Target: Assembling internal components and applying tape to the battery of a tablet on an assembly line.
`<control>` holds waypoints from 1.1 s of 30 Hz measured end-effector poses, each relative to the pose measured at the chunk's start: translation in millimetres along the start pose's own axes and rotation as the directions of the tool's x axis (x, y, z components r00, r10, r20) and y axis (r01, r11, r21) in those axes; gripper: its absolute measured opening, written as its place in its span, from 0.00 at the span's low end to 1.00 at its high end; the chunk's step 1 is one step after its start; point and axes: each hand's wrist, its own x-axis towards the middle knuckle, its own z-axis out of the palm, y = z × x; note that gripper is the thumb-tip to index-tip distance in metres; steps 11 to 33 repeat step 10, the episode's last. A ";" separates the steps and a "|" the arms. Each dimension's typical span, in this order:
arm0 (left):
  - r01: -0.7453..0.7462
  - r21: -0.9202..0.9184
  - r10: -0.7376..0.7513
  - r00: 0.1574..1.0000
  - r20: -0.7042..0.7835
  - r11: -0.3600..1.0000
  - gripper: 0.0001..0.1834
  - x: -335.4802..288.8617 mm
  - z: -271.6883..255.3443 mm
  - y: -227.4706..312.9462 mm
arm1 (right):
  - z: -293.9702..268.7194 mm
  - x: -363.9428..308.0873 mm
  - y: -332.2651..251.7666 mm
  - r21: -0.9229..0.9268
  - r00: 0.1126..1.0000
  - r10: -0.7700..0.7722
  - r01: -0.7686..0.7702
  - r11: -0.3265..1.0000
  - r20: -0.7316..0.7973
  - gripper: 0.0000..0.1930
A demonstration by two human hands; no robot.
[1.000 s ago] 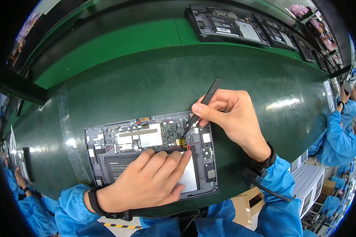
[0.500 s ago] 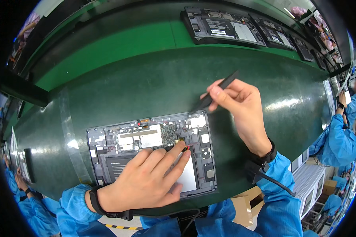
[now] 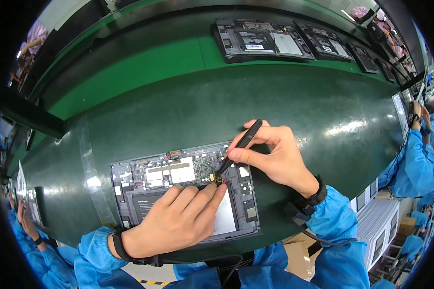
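Note:
An opened laptop base (image 3: pixel 252 202) lies on the green bench in front of me, its circuit board (image 3: pixel 202 166) and dark battery (image 3: pixel 142 204) bare. My left hand (image 3: pixel 178 219) lies over it palm down, fingers stretched, the fingertips by a small yellow connector (image 3: pixel 212 177) with red wires. The fingers hide part of the wires and the battery. My right hand (image 3: pixel 272 151) pinches a slim black pointed tool (image 3: pixel 248 136), like a spudger. Its tip reaches down to the board beside the connector; whether it touches cannot be made out.
More opened laptop bases (image 3: pixel 260 41) stand in a row along the far right ledge. A cable runs from each black wrist band (image 3: pixel 318 190). A cardboard box (image 3: pixel 299 257) sits below the bench's front edge. Co-workers in blue sleeves (image 3: pixel 412 159) are at both sides.
My right hand has come down and left, bringing the black tool's tip from above the laptop's far edge to the connector. The left hand has stayed nearly in place on the laptop.

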 end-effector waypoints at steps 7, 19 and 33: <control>0.006 -0.010 -0.006 1.000 -0.006 1.000 0.30 2.9 -1.2 1.9 | -4.0 -0.7 -0.7 0.102 0.994 0.076 -0.083 0.991 0.073 0.07; 0.019 -0.092 -0.016 0.999 0.036 0.996 0.35 6.1 -6.1 0.1 | -9.4 -3.3 -0.1 0.332 0.967 0.255 -0.244 0.911 0.013 0.07; 0.019 -0.092 -0.016 0.999 0.036 0.996 0.35 6.1 -6.1 0.1 | -9.4 -3.3 -0.1 0.332 0.967 0.255 -0.244 0.911 0.013 0.07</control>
